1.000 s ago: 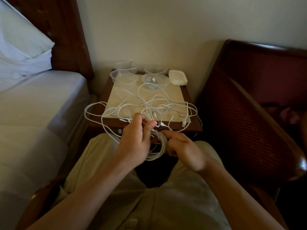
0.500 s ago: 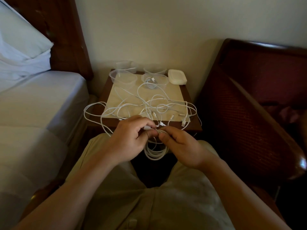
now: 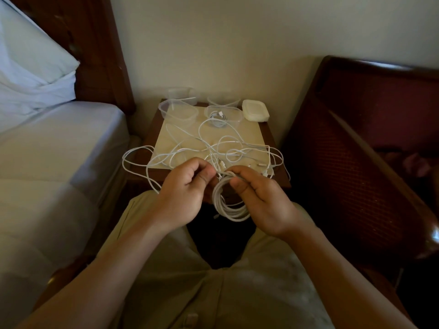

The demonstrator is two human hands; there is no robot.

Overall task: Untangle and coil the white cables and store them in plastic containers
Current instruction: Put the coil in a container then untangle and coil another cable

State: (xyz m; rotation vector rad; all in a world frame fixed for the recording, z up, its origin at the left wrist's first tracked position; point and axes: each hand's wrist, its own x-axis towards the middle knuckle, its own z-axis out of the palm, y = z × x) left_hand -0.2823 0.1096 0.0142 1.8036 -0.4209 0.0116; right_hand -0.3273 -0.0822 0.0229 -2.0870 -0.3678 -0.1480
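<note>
1. The right hand [image 3: 257, 200] held a coiled white cable [image 3: 229, 203], fingers curled over the top of the coil and thumb pressed against its inner side; the loops hung down at 6 o'clock from the grip, above the person's lap.
2. The left hand [image 3: 185, 193] sat just beside it at 9 o'clock, thumb and curled fingers pinching the cable's loose end where it met the top of the coil.
3. At 12 o'clock from the hands, a tangle of white cables [image 3: 213, 148] lay spread over a cream mat [image 3: 251, 136] on a small wooden bedside table [image 3: 152, 131], with loops drooping past the table's 9 o'clock edge.
4. Along the table's far edge stood clear plastic containers: one [image 3: 178, 112] at 11 o'clock, and one [image 3: 224, 115] at 12 o'clock that contained a coiled cable.
5. A white lid stack [image 3: 255, 110] rested at 1 o'clock.
6. A bed [image 3: 54, 150] lay at 9 o'clock and a dark red chair [image 3: 356, 138] at 3 o'clock.
</note>
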